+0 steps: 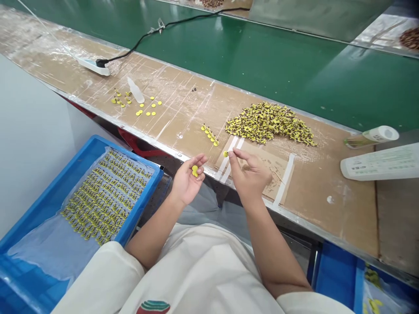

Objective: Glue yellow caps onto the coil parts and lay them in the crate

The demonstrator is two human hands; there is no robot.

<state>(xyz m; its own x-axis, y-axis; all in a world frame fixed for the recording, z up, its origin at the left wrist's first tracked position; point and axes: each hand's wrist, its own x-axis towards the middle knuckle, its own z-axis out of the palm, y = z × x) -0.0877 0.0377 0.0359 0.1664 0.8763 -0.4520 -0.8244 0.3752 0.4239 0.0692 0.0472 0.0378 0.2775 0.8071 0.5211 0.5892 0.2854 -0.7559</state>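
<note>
Left hand point(188, 181), above surface's point(330, 213) near edge: holding smooth, round yellow discs point(195, 170), partly finger-covered. Right hand point(250, 174), over same edge: pinching small yellow piece point(225, 154); its dark part indistinct.

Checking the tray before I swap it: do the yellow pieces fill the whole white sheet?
No, the lower part of the white sheet lies bare inside the blue tray.
</note>
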